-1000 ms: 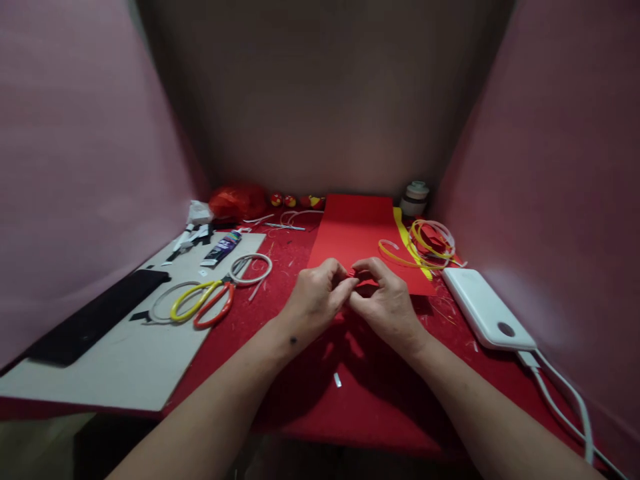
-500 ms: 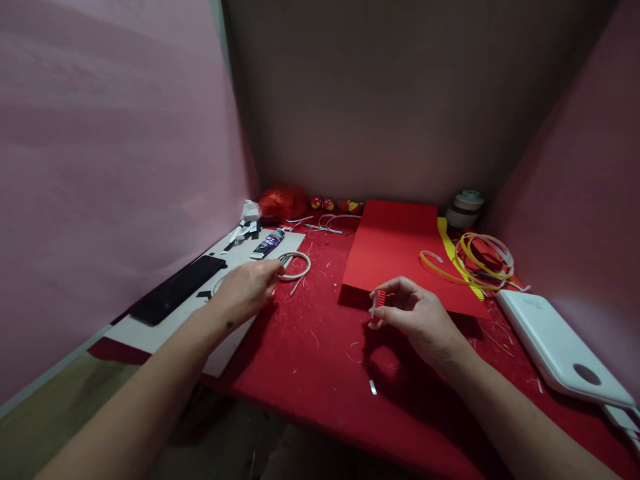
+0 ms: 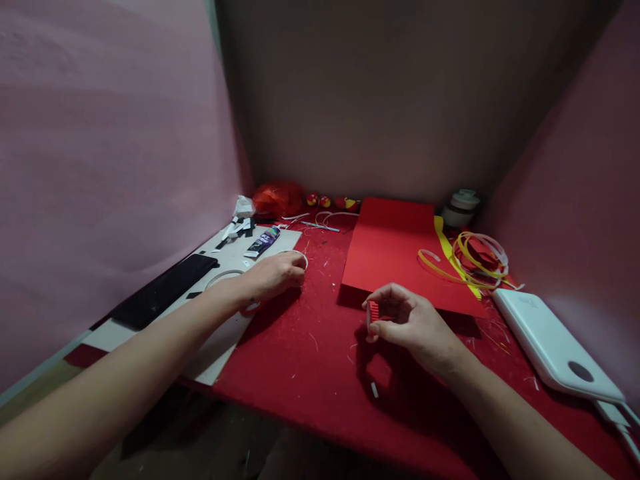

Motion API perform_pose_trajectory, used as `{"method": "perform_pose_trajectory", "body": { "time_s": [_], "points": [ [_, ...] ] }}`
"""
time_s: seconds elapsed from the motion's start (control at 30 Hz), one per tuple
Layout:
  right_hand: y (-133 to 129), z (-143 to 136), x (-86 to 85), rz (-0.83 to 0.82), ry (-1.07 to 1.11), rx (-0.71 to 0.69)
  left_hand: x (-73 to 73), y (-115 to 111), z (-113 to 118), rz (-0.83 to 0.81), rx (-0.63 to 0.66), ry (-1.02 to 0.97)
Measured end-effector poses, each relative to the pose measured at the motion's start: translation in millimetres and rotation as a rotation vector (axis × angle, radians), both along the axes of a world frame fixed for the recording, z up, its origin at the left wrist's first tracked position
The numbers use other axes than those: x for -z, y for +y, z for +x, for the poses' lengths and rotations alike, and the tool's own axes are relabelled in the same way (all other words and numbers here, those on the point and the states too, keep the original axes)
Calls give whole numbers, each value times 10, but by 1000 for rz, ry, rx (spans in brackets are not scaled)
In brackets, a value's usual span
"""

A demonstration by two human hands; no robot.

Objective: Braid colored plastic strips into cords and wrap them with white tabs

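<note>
Between thumb and fingertips, my right hand (image 3: 413, 327) pinches a small red ridged piece (image 3: 373, 315), held just above the red table. My left hand (image 3: 280, 273) reaches over the right edge of a pale board (image 3: 225, 347). Its fingers are curled downward, and whatever they hold is hidden. A white coil (image 3: 303, 259) shows partly behind those fingers, and a grey loop (image 3: 223, 275) lies near the wrist. Below the wrist peeks an orange-red curved thing (image 3: 253, 309), mostly covered. A dark glue tube (image 3: 263, 241) rests on the board beyond this hand.
A black phone (image 3: 165, 290) lies on the board at left. Red card (image 3: 395, 240), coiled yellow strips (image 3: 480, 257) and a white power bank (image 3: 560, 347) occupy the right. At the back are a red plastic bag (image 3: 277, 199) and a lidded jar (image 3: 461, 208).
My left hand has moved right, over the white coil, and the orange-red curve shows more below its wrist. My right hand has barely moved and still holds the red piece, slightly turned.
</note>
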State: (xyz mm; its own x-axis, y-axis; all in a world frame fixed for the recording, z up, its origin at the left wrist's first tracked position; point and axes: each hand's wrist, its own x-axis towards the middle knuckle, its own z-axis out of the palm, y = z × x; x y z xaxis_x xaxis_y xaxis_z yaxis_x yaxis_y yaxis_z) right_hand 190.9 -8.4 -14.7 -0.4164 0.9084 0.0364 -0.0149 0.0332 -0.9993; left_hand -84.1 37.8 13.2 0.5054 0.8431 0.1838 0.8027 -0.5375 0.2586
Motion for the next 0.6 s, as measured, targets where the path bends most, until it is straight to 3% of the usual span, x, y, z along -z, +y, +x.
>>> {"method": "perform_pose_trajectory", "body": {
  "time_s": [0.1,0.23,0.33,0.47,0.6],
  "points": [
    [-29,-13,14,69,-32,21,-21,25,60,-64,98,-37],
    [-85,-17,8,233,-108,34,-148,-79,250,-288,48,-244],
    [-105,-12,-25,472,-208,92,-220,-199,408,-393,26,-391],
    [-112,-14,-62,777,-367,164,-185,-301,557,-298,47,-414],
    [-123,-28,-31,930,-481,225,-114,-349,667,-214,27,-403]
  ]
}}
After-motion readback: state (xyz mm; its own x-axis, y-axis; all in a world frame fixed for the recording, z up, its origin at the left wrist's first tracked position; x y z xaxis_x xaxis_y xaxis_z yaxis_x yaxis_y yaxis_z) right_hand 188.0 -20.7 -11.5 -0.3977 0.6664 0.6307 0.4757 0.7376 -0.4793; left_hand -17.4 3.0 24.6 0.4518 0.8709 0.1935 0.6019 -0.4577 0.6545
